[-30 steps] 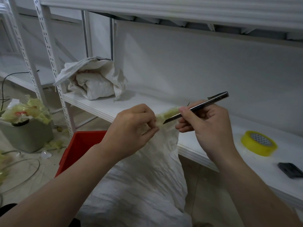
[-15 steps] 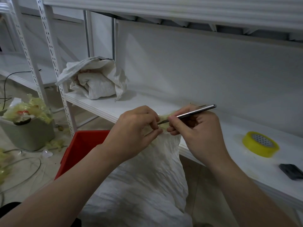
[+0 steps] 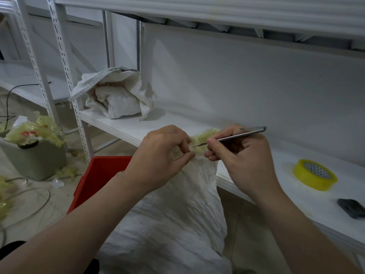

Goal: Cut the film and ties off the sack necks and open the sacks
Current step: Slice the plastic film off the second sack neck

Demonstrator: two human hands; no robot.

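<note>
My left grip (image 3: 164, 155) and right grip (image 3: 244, 157) crowd the sack neck (image 3: 201, 137) from both sides; only the knife (image 3: 241, 134) fills the gap between them. Behind, the shelf (image 3: 126, 125) gives room to pass between the crumpled sack (image 3: 118, 99) at its left end and the yellow tape roll (image 3: 314, 175) at its right. The upper shelf (image 3: 197, 16) caps the space overhead. The red crate (image 3: 104, 175) stands just left of the sack's body.

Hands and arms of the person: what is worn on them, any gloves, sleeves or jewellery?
The left hand and right hand are bare: no gloves, no ring, no watch or bracelet in view. Both arms are uncovered to the picture's edge, with no sleeve showing. A small dark mark sits on the right hand; I cannot tell what it is.
</note>
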